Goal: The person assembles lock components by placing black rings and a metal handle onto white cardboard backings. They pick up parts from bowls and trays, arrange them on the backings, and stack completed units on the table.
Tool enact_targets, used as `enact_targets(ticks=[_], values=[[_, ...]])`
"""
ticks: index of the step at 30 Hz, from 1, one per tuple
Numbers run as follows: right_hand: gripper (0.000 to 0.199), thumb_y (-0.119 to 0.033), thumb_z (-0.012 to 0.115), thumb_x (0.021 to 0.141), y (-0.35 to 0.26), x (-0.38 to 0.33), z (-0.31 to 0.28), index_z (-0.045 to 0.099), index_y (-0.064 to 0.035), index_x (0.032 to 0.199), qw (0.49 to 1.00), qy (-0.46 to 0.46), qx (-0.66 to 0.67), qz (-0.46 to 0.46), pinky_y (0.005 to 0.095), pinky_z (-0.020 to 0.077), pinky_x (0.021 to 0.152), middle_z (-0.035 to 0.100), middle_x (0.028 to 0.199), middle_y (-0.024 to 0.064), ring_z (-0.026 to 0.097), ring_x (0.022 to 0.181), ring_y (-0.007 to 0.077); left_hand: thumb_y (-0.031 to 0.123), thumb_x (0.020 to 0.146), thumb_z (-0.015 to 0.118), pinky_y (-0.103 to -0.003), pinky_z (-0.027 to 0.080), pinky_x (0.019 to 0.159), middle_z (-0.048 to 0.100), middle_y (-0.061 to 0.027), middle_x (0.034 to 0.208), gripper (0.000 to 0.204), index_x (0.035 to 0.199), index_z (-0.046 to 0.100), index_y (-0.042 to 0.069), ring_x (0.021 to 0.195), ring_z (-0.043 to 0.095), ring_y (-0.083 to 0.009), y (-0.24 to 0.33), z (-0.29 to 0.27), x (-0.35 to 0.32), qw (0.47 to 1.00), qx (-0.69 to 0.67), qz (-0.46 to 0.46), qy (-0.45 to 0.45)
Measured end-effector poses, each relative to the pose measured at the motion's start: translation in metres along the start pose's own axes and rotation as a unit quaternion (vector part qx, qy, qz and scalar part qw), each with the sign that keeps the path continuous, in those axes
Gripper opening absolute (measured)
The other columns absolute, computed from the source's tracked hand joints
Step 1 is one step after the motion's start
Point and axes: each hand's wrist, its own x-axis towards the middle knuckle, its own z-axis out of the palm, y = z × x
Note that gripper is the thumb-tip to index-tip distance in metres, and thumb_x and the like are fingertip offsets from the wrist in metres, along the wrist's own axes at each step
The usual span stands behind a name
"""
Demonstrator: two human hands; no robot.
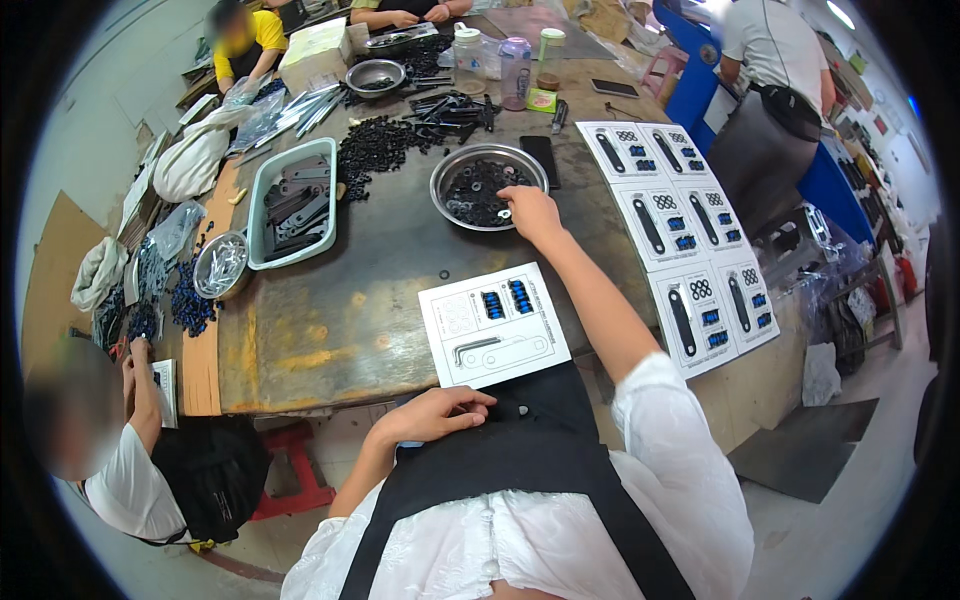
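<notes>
My right hand (532,212) reaches over the near right rim of a round metal bowl (438,200). Its fingertips are pinched together among the dark washers (475,190) inside; whatever they grip is too small to name. My left hand (432,413) rests on the black apron in my lap, fingers stretched out and holding nothing. Just beyond it lies a white printed card (438,318) at the table's near edge. Two black-and-blue clusters of small parts (519,296) sit on its upper right, while outline drawings fill the rest. One loose dark ring (445,274) lies between card and bowl.
At right, several filled cards (648,180) lie in rows. A pale tray (262,250) of black flat parts and a bowl (222,265) of clear packets stand left. Black small parts (385,145), bottles (515,75) and a phone (540,160) lie farther back. Other people work around the table.
</notes>
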Motion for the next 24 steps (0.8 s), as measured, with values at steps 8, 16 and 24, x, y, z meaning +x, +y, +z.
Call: enact_targets(ticks=[8, 16, 24], values=[[0.034, -0.02, 0.084, 0.072, -0.001, 0.042, 0.039, 0.075, -0.0115, 0.104, 0.975, -0.17, -0.144, 0.028, 0.0447, 0.0563, 0.088, 0.071, 0.106, 0.0156, 0.07, 0.1, 0.0343, 0.016, 0.101, 0.062, -0.031, 0.049, 0.098, 0.07, -0.0089, 0.115, 0.039, 0.137, 0.057, 0.002, 0.111, 0.065, -0.0174, -0.065, 0.0, -0.063, 0.956, -0.146, -0.029, 0.253], [0.014, -0.015, 0.078, 0.077, 0.005, 0.047, 0.045, 0.077, -0.0068, 0.088, 0.973, -0.133, -0.187, -0.019, 0.0452, 0.0589, 0.078, 0.072, 0.09, 0.02, 0.072, 0.087, 0.0364, 0.017, 0.102, 0.06, -0.029, 0.05, 0.093, 0.07, -0.0083, 0.114, 0.034, 0.133, 0.06, 0.002, 0.106, 0.064, -0.0139, -0.064, -0.023, -0.065, 0.943, -0.111, -0.068, 0.306], [0.012, -0.013, 0.081, 0.073, 0.019, 0.051, 0.03, 0.081, -0.0086, 0.085, 0.989, -0.128, 0.04, 0.055, 0.0318, 0.0578, 0.071, 0.073, 0.074, 0.0131, 0.074, 0.076, 0.0189, 0.018, 0.102, 0.061, -0.028, 0.05, 0.089, 0.07, -0.0085, 0.11, 0.034, 0.132, 0.061, 0.002, 0.102, 0.064, -0.0137, -0.07, -0.019, -0.043, 0.941, -0.126, -0.024, 0.315]])
